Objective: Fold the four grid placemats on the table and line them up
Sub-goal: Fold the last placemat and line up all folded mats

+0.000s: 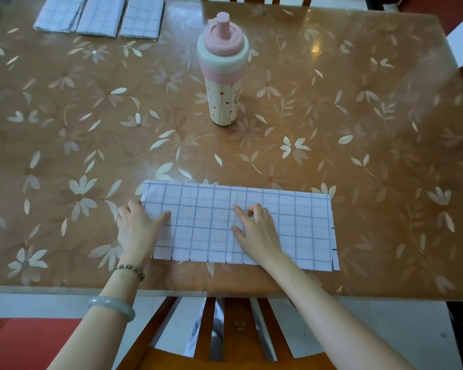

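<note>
Because the grid placemat [251,222] is looking thin, light and limp, both hands, left [141,225] and right [254,231], are pressing flat, fingers spread, gripping nothing; its left corners seem best for pinching.

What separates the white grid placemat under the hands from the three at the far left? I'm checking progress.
The near white grid placemat is a long strip with both hands on it; the three far placemats are compact folded rectangles, untouched, lined up side by side. All share the grid print.
</note>
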A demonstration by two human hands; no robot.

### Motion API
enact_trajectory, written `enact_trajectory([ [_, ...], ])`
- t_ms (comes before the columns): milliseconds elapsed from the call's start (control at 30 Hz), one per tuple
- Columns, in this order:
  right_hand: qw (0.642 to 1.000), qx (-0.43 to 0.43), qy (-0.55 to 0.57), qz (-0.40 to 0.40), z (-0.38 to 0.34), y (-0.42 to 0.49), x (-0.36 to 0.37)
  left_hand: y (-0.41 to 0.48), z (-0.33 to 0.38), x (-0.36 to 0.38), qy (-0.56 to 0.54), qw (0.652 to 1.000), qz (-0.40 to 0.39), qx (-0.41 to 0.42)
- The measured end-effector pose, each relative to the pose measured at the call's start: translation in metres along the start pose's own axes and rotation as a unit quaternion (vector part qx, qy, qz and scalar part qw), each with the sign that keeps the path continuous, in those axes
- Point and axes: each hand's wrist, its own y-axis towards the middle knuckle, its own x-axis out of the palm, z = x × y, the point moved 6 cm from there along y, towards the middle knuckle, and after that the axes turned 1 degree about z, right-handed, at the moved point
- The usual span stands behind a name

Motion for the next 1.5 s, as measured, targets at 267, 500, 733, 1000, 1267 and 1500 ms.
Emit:
enact_trajectory([
  [267, 0.995, 0.019, 0.046, -0.086, 0.008, 0.005, -0.001, 0.0, -0.005, -0.019, -0.172, 0.983, -0.062, -0.021],
  [500, 0.994, -0.007, 0.042, -0.098, -0.014, 0.016, 0.003, 0.003, -0.002, -0.065, -0.162, 0.984, -0.048, 0.058],
  [733, 0.991, -0.028, 0.032, -0.131, -0.049, 0.028, 0.017, -0.003, 0.003, -0.114, -0.14, 0.98, -0.074, 0.119],
  [1000, 0.99, -0.019, 0.048, -0.134, -0.05, 0.03, 0.017, -0.04, 0.052, -0.12, -0.171, 0.961, -0.155, 0.151],
  [1267, 0.949, 0.065, 0.278, -0.134, -0.035, 0.032, 0.011, -0.093, 0.134, -0.084, -0.147, 0.945, -0.161, 0.246],
  [1500, 0.757, 0.252, 0.603, 0.022, 0.05, 0.001, -0.043, -0.134, 0.188, -0.01, -0.128, 0.937, -0.182, 0.268],
])
